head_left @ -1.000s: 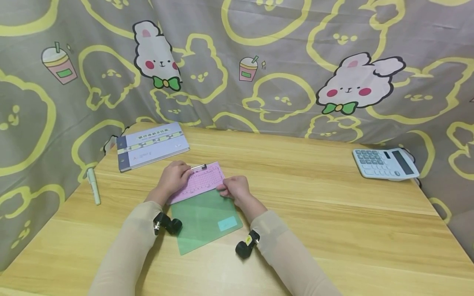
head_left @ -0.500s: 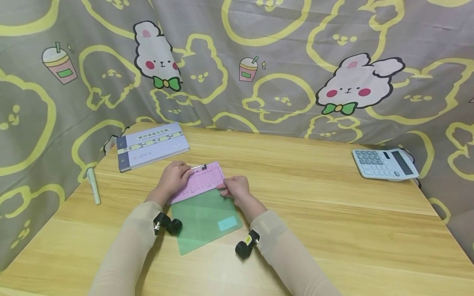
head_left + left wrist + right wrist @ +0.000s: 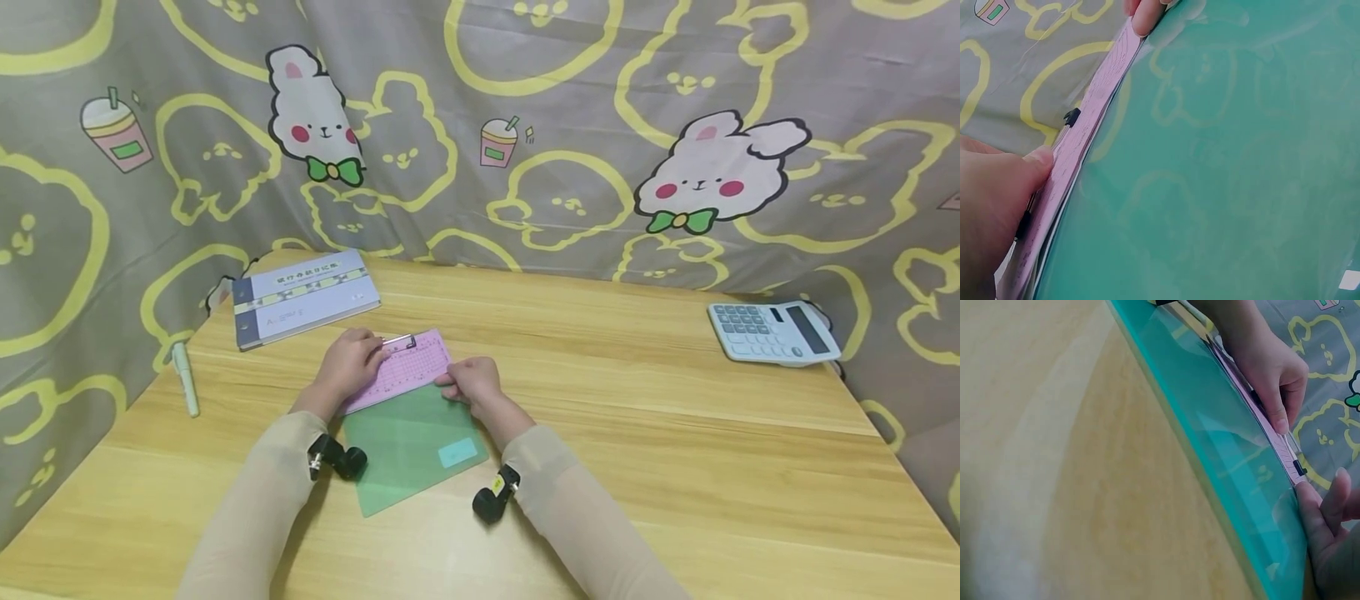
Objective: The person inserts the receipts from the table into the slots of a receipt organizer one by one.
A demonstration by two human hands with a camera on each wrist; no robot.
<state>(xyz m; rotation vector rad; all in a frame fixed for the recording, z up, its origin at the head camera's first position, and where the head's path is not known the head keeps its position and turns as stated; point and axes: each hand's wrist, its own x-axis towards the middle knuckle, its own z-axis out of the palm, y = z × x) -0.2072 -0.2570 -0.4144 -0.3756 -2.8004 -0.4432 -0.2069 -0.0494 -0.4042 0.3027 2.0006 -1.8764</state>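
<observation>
A printed pink form [image 3: 411, 367] lies along the far part of a green plastic folder [image 3: 405, 454], which bears a blue label [image 3: 457, 453] near its right corner. Across the form's far edge runs a thin metal clip [image 3: 400, 342] with a black end piece [image 3: 1072, 117]. My left hand [image 3: 347, 367] grips the clip, its thumb over the bar at the form's left part. At the form's right end, my right hand [image 3: 477, 383] pinches the edge. The left wrist view shows the pink paper nearly edge-on beside the glossy green sheet.
A blue ledger book [image 3: 318, 310] rests at the back left, with a pale green pen [image 3: 185, 382] nearer the table's left edge. Far to the right sits a light blue calculator [image 3: 772, 332]. Behind the wooden table [image 3: 637, 433] hangs a patterned curtain [image 3: 420, 192].
The head view has shifted slightly, moving the scene a little to the left. Both hands keep their places on the clip and form.
</observation>
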